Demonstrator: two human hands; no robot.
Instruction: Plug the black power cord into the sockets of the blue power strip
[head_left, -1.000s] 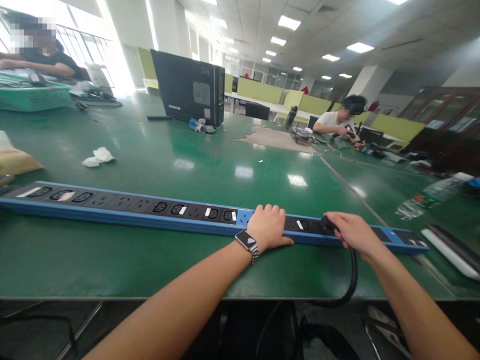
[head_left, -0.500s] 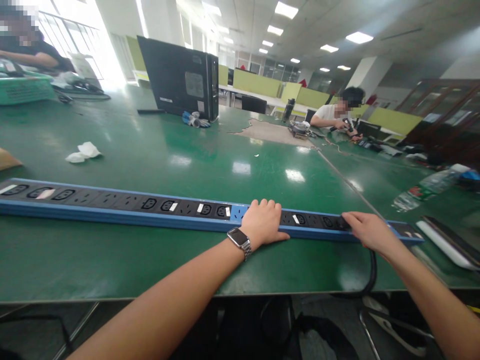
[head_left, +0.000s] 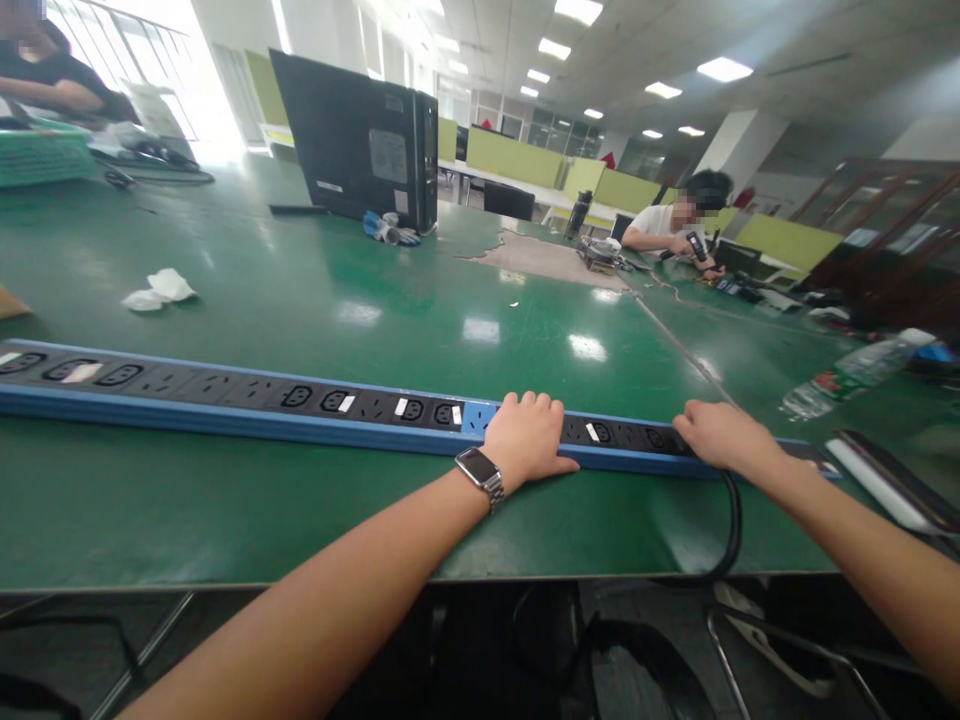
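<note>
A long blue and black power strip (head_left: pixel 240 424) lies across the table in front of me, with rows of sockets and a few white stickers. My left hand (head_left: pixel 527 435) wraps over its middle, beside a blue socket, with the thumb along the near side. Toward the strip's right end, my right hand (head_left: pixel 721 434) is closed in a pinch over the sockets. A black cable (head_left: pixel 736 520) runs down from beneath it and curves to the table's front edge. The plug at the cable's end is mostly hidden by the fingers; how far it sits in the socket cannot be seen.
On the green table (head_left: pixel 360 535) stand a black computer case (head_left: pixel 352 150), gloves (head_left: pixel 391 229) and crumpled tissue (head_left: pixel 171 286). A plastic bottle (head_left: pixel 855 375) and a black-and-white device (head_left: pixel 892 485) lie at right. One person (head_left: pixel 652 228) works across the table, another sits far left beside a green basket (head_left: pixel 45 158).
My right hand has shifted slightly left and up, covering the black plug that showed at its fingertips. My left hand keeps its hold. The view has tilted a little.
</note>
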